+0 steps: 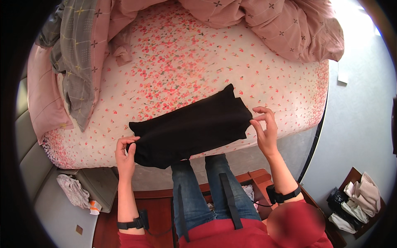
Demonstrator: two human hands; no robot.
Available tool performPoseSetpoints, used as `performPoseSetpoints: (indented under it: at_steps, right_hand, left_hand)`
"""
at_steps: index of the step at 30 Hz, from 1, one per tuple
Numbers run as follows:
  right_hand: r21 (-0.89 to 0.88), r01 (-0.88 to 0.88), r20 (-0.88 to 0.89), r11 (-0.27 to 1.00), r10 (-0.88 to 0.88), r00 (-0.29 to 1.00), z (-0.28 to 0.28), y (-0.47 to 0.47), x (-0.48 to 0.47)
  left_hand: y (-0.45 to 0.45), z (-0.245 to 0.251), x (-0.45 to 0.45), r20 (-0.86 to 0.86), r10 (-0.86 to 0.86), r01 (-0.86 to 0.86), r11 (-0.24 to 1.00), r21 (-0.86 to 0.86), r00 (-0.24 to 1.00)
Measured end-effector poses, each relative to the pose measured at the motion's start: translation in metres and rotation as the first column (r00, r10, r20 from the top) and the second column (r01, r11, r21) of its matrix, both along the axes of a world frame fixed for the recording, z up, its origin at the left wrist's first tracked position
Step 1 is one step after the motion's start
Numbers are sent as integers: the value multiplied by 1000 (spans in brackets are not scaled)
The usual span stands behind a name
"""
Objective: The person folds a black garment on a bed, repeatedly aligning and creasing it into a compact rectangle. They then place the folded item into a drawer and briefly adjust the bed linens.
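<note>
A black cloth garment point(192, 128), folded into a long strip, lies slantwise along the near side of the bed. Its left end is pinched between the thumb and fingers of my left hand point(125, 153). At the other end, my right hand point(266, 133) grips the right edge with thumb and fingertip, its other fingers partly spread. The garment rests on a white sheet with a pink and red petal print point(173, 74). How many layers are folded in the cloth cannot be told.
A bunched pink quilt point(291, 31) covers the far side, with its grey face point(77, 62) at left beside a pink pillow point(46, 96). A grey nightstand point(97, 186) stands at lower left. Folded clothes and bags point(356, 201) sit on a wooden surface at lower right.
</note>
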State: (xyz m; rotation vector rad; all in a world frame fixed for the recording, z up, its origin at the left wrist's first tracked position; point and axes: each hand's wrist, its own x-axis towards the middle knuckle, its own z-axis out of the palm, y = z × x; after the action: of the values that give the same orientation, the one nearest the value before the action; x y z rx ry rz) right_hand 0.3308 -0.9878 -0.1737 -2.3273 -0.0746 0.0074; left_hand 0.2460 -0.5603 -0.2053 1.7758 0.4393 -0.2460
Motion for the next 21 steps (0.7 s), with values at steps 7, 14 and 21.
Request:
performPoseSetpoints:
  at_steps: [7,14,21]
  right_hand:
    - [11,-250,-19,968,250,968,41,-13,-21]
    - [99,-390,-683,916,347,642,76,-44,-59]
    - [199,-358,-734,912,380,563,42,-48,-37]
  left_hand:
    - [-8,44,-46,-93,86,-77,992,102,992]
    - [-26,81,-80,-406,-263,255,964,-76,875]
    - [-5,66,-60,-458,-451,402,892,-207,766]
